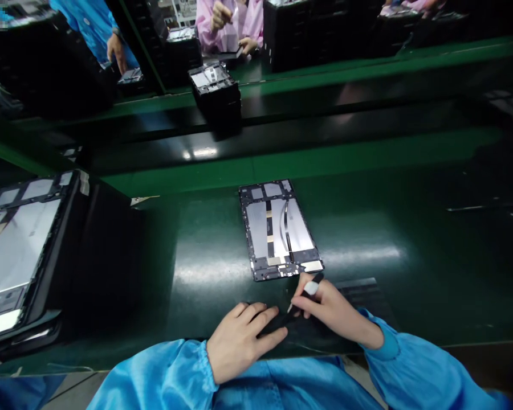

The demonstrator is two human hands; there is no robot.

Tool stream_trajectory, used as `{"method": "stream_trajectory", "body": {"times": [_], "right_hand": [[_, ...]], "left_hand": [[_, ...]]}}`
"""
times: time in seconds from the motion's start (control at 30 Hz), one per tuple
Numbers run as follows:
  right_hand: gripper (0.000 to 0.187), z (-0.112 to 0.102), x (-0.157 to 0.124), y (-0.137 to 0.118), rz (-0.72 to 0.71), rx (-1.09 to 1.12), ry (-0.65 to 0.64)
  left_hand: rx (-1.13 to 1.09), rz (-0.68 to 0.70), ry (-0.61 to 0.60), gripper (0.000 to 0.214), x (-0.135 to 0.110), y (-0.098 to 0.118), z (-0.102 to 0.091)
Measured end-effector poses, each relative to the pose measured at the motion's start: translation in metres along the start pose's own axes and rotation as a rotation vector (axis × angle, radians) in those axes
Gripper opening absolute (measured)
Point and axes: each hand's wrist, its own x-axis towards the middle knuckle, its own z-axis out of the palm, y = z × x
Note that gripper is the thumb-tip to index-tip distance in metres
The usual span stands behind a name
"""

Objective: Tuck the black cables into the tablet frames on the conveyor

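Observation:
My right hand [320,302] grips a slim black pen-like tool [318,278] with a white wrap around it. The tool's pale, pointed tip slants down to the left, close to the fingers of my left hand [243,339]. That left hand lies palm down at the front of the bench with its fingers stretched out. Something small and dark seems to lie by its fingertips, too unclear to name. Just beyond both hands rests an opened tablet [259,233], inner side up, showing silvery panels, dark ribbon cables and circuit parts along its near edge.
On the left stands a tall stack of similar tablet parts [25,239]. Another stack [214,80] sits on the ledge beyond the green bench [205,228]. A clear sheet [363,287] lies beside my right wrist. Across the line, people in pink [207,34] and blue sleeves [85,25] handle parts.

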Motion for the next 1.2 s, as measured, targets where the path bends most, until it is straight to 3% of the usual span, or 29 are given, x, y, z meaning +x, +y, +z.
{"method": "stream_trajectory", "body": {"times": [0.13,0.27,0.4,1.2], "right_hand": [[0.035,-0.019,0.025,-0.018,0.013,0.128,0.079],[0.037,-0.022,0.063,-0.037,0.079,0.096,-0.013],[0.033,-0.015,0.084,-0.038,0.146,0.041,-0.072],[0.021,-0.012,0.087,-0.029,0.162,0.016,-0.092]], "left_hand": [[-0.023,-0.079,0.087,0.029,0.003,-0.014,-0.005],[0.048,-0.151,0.193,0.022,0.008,-0.038,-0.009],[0.075,-0.142,0.238,0.020,0.008,-0.049,-0.005],[0.073,-0.165,0.225,0.023,0.007,-0.048,-0.003]]}}
